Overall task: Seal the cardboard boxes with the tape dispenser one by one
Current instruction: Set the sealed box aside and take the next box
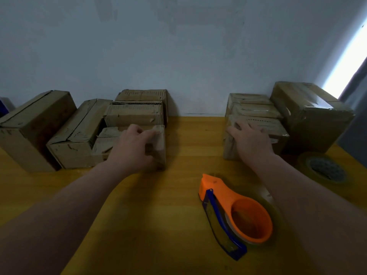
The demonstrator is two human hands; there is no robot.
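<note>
An orange and blue tape dispenser (pixel 234 215) lies on the yellow table between my arms, with neither hand on it. My left hand (pixel 133 147) grips the near right corner of a small cardboard box (pixel 107 142) in the left group, fingers curled over its top edge. My right hand (pixel 251 139) rests on the nearest small box (pixel 276 128) of the right group, fingers spread over its top and left side. Behind each of these two boxes stand two more small boxes in a row, toward the wall.
Two larger boxes (pixel 33 128) (pixel 79 133) stand at the far left. A big taped box (pixel 309 116) stands at the far right. A spare roll of tape (pixel 325 169) lies flat by the table's right edge. The wall rises right behind the boxes.
</note>
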